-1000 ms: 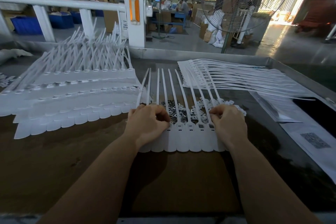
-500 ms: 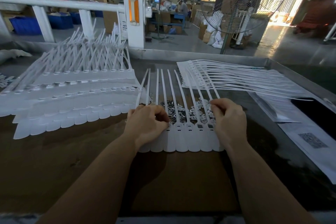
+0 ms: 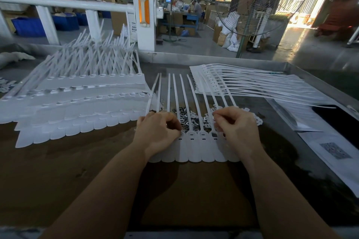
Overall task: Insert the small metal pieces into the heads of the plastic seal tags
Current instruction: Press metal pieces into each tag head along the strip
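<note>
A joined strip of white plastic seal tags (image 3: 196, 149) lies in front of me, heads toward me and tails fanning away. Small metal pieces (image 3: 189, 118) are heaped just behind the heads, between the tails. My left hand (image 3: 158, 132) is curled over the strip's left end with its fingertips pinched at a tag head. My right hand (image 3: 236, 126) rests on the right end, fingers pinched near a head; whether it holds a metal piece is hidden.
Stacked rows of tag strips (image 3: 77, 101) fill the left of the table. Another stack (image 3: 242, 83) lies at the back right with tails pointing right. Printed sheets (image 3: 328, 145) lie along the right metal rim (image 3: 310, 77). A fan (image 3: 256, 0) stands beyond.
My right hand lifted off the strip's right end, reached back toward the metal pile, then came down by the heads again. My left hand stayed in place.
</note>
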{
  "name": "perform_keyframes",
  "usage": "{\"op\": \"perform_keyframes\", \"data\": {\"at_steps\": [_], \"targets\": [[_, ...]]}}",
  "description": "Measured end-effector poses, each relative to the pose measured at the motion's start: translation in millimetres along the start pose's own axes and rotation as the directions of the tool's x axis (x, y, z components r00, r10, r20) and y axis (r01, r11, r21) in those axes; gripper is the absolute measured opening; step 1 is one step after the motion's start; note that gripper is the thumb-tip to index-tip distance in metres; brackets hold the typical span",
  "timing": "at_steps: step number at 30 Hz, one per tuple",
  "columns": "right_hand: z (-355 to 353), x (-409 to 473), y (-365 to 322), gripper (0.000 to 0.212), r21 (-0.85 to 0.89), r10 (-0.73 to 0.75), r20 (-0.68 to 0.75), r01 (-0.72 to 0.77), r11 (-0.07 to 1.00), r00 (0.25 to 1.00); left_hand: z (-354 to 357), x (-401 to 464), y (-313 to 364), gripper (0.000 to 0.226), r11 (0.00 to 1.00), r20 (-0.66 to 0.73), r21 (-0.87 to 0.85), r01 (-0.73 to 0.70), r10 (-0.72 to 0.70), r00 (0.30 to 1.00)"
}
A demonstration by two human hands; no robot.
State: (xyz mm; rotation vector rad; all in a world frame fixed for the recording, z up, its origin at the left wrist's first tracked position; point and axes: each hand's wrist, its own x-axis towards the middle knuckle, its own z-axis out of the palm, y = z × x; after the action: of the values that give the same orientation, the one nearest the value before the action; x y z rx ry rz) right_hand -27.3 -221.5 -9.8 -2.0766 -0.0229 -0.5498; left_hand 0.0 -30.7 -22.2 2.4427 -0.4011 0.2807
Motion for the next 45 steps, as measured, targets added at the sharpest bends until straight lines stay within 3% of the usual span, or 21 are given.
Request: {"op": "perform_keyframes", "data": {"at_steps": [5,11,18,27,32,38,45], "targets": [[0.1,0.0,1.1,0.018,0.046,0.036,0.028,-0.037,0.998,0.999,-0.4,-0.2,-0.9,0.020,1.000,0.007,0.006,-0.003,0.003,1.000],[0.4,-0.2,1.6,0.011,-0.098,-0.039,0.066,0.045,0.994,0.997,-0.3,0.1,-0.7,0.021,1.000,0.011,0.003,-0.001,0.001,1.000],[-2.2,0.3,2.5,0.015,-0.109,-0.067,0.127,0.081,0.991,0.990,0.2,1.3,-0.2,0.023,1.000,0.012,0.003,0.005,-0.005,1.000],[-3.4,-3.6,0.6,0.019,-0.117,-0.086,0.081,0.095,0.989,0.993,0.9,-0.3,1.4,0.021,1.000,0.005,-0.010,0.011,-0.011,1.000],[-10.2,2.5,-4.0,0.010,-0.105,-0.006,0.019,0.008,0.994,1.000,0.1,0.5,2.1,0.020,1.000,-0.010,-0.012,0.017,-0.017,1.000],[-12.5,-3.3,0.5,0.006,-0.161,0.010,0.123,0.010,0.987,0.992,-0.4,0.2,3.0,0.022,1.000,-0.011,-0.006,0.016,-0.016,1.000],[-11.3,-8.4,5.7,0.016,-0.112,-0.040,0.121,0.054,0.992,0.992,-1.3,1.2,4.2,0.022,1.000,-0.004,-0.010,0.014,-0.014,1.000]]}}
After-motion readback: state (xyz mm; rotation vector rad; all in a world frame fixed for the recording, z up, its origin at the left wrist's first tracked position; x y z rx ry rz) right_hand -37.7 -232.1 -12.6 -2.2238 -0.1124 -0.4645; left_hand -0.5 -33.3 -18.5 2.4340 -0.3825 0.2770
